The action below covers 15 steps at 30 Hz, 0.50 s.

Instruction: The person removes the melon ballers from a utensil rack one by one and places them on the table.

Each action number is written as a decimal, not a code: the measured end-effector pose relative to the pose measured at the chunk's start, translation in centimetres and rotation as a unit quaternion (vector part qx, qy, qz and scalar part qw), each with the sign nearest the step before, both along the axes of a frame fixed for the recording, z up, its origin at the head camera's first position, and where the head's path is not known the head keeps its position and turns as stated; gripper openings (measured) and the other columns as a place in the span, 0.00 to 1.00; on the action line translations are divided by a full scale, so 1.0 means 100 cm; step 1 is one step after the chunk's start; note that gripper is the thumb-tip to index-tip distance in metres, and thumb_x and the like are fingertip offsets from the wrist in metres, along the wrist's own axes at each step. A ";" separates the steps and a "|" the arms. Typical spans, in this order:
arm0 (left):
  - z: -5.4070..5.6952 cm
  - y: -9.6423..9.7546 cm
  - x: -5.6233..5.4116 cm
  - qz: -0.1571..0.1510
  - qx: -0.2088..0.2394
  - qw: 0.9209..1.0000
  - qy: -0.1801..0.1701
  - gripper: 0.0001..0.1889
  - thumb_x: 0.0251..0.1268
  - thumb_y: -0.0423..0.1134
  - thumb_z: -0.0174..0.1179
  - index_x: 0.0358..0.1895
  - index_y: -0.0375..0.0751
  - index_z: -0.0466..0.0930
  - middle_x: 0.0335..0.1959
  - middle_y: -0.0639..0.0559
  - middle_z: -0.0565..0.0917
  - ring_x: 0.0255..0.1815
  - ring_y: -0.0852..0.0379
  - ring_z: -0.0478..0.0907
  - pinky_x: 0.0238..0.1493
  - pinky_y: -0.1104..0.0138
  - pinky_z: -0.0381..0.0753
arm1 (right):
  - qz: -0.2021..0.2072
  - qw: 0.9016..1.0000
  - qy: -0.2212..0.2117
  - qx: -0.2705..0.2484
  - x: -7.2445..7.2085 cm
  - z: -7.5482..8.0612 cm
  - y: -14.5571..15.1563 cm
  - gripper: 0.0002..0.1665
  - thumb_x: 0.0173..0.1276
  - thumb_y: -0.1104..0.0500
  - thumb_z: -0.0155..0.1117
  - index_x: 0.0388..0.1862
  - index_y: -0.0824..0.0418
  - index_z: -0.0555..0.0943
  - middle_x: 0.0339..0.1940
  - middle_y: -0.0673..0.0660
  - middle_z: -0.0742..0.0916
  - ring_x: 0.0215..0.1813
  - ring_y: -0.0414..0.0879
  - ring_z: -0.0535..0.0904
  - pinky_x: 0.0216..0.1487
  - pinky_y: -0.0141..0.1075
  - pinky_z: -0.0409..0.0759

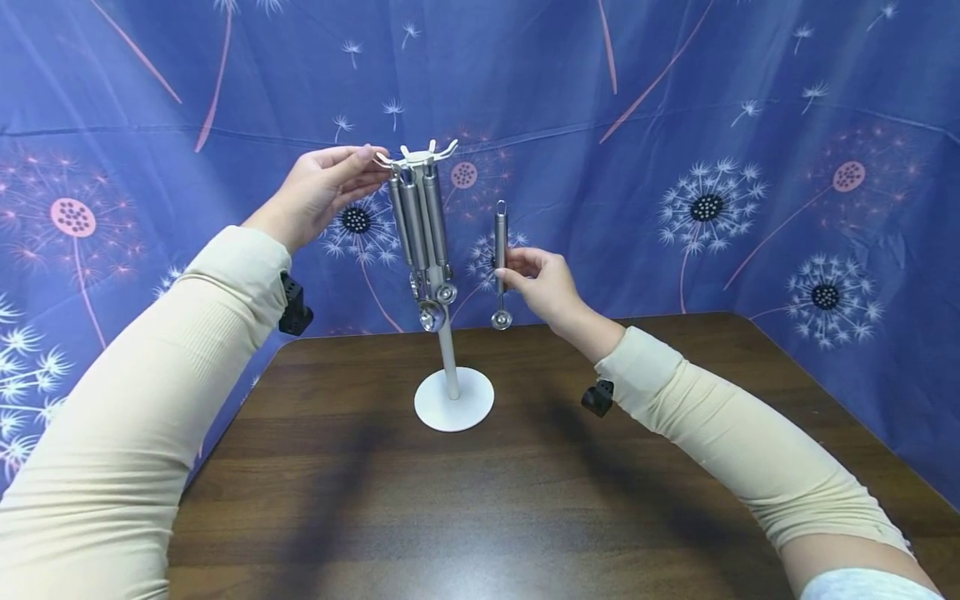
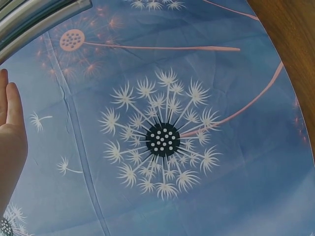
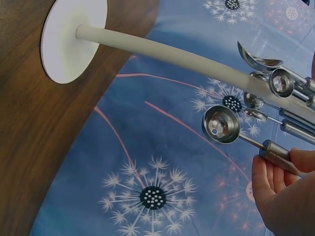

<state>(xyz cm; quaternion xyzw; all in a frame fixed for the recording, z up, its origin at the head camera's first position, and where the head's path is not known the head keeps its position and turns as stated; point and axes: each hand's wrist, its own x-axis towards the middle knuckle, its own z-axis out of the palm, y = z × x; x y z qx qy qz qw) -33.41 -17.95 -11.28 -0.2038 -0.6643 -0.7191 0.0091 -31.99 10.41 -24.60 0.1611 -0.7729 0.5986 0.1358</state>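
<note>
A white utensil rack [image 1: 447, 350] stands upright on the table, its hooks fanning out at the top. Several steel utensils [image 1: 420, 221] hang from it by their handles, with round bowls at the lower ends. My left hand [image 1: 322, 187] pinches one hook at the rack's left side between thumb and fingers. To the right of the rack, my right hand [image 1: 543, 283] grips a small steel scoop [image 3: 221, 124] by its handle. The scoop hangs upright, round bowl down and handle loop up, apart from the rack. Only part of the left hand [image 2: 11, 132] shows in the left wrist view.
The rack's round white base [image 1: 453, 417] sits toward the back of the dark wooden table [image 1: 480, 500]. Behind the table hangs a blue cloth [image 1: 570, 75] printed with dandelions. A small black camera is strapped to each wrist.
</note>
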 end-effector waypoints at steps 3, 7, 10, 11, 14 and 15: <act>0.001 0.000 0.001 0.007 0.002 1.000 -0.003 0.13 0.64 0.40 0.64 0.47 0.38 0.82 0.40 0.50 0.87 0.46 0.58 0.83 0.65 0.67 0.72 | -0.003 1.000 -0.001 0.001 -0.001 -0.002 0.002 0.18 0.67 0.64 0.65 0.55 0.70 0.80 0.45 0.65 0.86 0.37 0.36 0.82 0.46 0.33 0.84; 0.001 0.001 0.001 0.009 0.001 1.000 -0.001 0.12 0.64 0.40 0.64 0.46 0.38 0.83 0.39 0.50 0.87 0.45 0.58 0.84 0.64 0.67 0.74 | -0.007 1.000 -0.004 -0.003 -0.002 -0.003 0.004 0.18 0.67 0.65 0.65 0.54 0.70 0.80 0.46 0.67 0.85 0.40 0.40 0.83 0.47 0.33 0.84; 0.000 0.001 0.000 0.009 0.004 1.000 0.002 0.11 0.65 0.40 0.64 0.45 0.38 0.83 0.39 0.50 0.87 0.45 0.58 0.84 0.62 0.68 0.75 | -0.008 1.000 -0.007 -0.003 -0.002 -0.005 0.005 0.18 0.67 0.65 0.65 0.54 0.70 0.80 0.47 0.68 0.85 0.42 0.44 0.84 0.47 0.33 0.84; 0.000 0.001 0.000 0.008 0.003 1.000 0.004 0.11 0.65 0.40 0.64 0.45 0.38 0.83 0.39 0.50 0.87 0.45 0.58 0.84 0.62 0.68 0.75 | -0.009 1.000 -0.007 -0.002 -0.002 -0.005 0.005 0.18 0.66 0.65 0.65 0.54 0.70 0.80 0.47 0.68 0.85 0.42 0.45 0.83 0.46 0.32 0.84; -0.002 0.001 -0.001 0.007 0.001 1.000 0.009 0.11 0.64 0.40 0.64 0.46 0.38 0.83 0.39 0.51 0.87 0.44 0.59 0.84 0.61 0.69 0.76 | -0.010 1.000 -0.009 0.001 -0.002 -0.008 0.007 0.18 0.67 0.65 0.65 0.54 0.69 0.80 0.48 0.67 0.85 0.41 0.44 0.83 0.46 0.32 0.84; -0.002 0.001 -0.001 0.007 -0.002 1.000 0.012 0.11 0.64 0.40 0.64 0.46 0.38 0.83 0.39 0.51 0.87 0.44 0.59 0.84 0.61 0.69 0.76 | -0.011 1.000 -0.010 0.002 -0.002 -0.009 0.007 0.18 0.67 0.65 0.65 0.54 0.69 0.80 0.47 0.67 0.85 0.41 0.43 0.83 0.46 0.33 0.84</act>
